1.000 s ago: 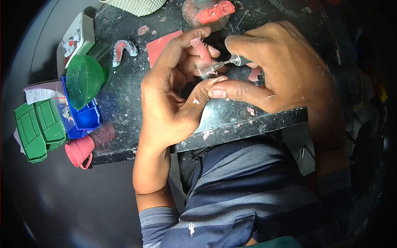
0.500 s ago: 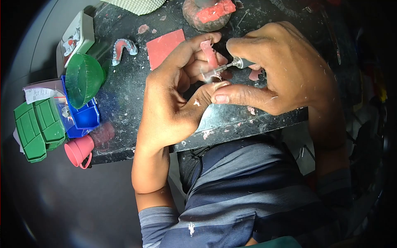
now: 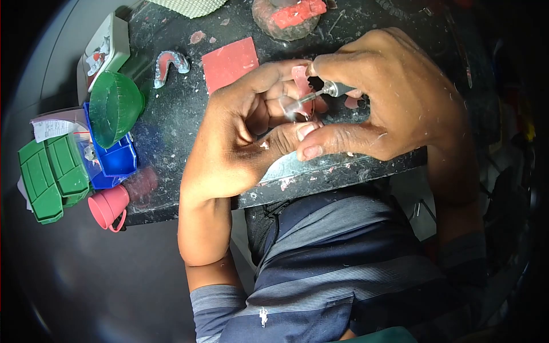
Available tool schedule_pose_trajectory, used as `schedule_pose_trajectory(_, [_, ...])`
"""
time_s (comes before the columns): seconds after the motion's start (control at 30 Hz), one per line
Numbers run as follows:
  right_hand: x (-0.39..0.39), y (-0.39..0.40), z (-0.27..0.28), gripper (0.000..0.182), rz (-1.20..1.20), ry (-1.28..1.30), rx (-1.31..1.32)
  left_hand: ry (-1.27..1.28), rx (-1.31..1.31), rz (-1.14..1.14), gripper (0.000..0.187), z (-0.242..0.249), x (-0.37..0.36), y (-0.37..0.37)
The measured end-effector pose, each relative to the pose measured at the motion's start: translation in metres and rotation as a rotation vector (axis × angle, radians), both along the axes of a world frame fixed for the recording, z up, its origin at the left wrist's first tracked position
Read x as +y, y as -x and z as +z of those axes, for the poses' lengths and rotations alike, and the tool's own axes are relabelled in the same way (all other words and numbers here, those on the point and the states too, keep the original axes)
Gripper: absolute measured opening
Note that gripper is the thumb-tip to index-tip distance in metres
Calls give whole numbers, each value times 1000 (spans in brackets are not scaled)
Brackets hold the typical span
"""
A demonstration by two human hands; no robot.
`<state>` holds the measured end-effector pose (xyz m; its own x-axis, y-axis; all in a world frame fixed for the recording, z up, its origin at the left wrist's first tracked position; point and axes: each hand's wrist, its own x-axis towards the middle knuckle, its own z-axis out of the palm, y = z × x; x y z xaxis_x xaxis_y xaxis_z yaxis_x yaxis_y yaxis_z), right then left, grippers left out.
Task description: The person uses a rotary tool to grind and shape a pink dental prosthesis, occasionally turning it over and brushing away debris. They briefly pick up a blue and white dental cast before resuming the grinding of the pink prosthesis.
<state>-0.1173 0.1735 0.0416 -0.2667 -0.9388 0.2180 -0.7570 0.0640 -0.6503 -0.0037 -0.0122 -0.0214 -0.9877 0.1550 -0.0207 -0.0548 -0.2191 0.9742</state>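
Right now the left hand [image 3: 234, 137] pinches a small pink piece [image 3: 301, 80] between its thumb and fingers, so that grip is pressed together on it. The pink piece sits up above the near edge of the dark tabletop [image 3: 171, 126], about in the middle of the view. It stands almost straight up, with its long side running from 12 o'clock to 6 o'clock.

The right hand [image 3: 389, 97] holds a little grinding tool [image 3: 320, 91], and its fingers are closed tight around the handle. The tool comes in from 3 o'clock and points toward 8 o'clock. Its tip touches the lower part of the pink piece, where a bit of white dust blurs the spot. The two thumbs meet just under the pink piece, at its 6 o'clock side. Both hands are right at the piece, and the left one has it.

Off at 9 o'clock there is a green bowl [image 3: 114, 106], a blue tray [image 3: 117, 163], a green box [image 3: 51, 177] and a pink cup [image 3: 108, 207]. A red sheet [image 3: 229, 62] lies at 11 o'clock from the hands, and a tooth mold [image 3: 168, 64] lies past it.

A white label [image 3: 51, 128] sits by the green box, but its writing is too small to read.
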Motion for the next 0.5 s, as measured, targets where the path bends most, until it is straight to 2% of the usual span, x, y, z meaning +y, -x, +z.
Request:
schedule_pose_trajectory(0.17, [7, 3, -44, 59, -120, 5, 15, -56, 4, 22, 55, 1, 1, 0])
schedule_pose_trajectory(0.3, [4, -2, -28, 59, -138, -29, 23, -62, 24, 31, 54, 2, 1, 1])
schedule_pose_trajectory(0.37, [6, -5, -34, 60, -217, -45, -115, -80, 33, 31, 54, 0, 2, 1])
schedule_pose_trajectory(0.5, [-3, -12, -12, 60, -200, -52, -10, -107, 31, 24, 52, -1, 1, 1])
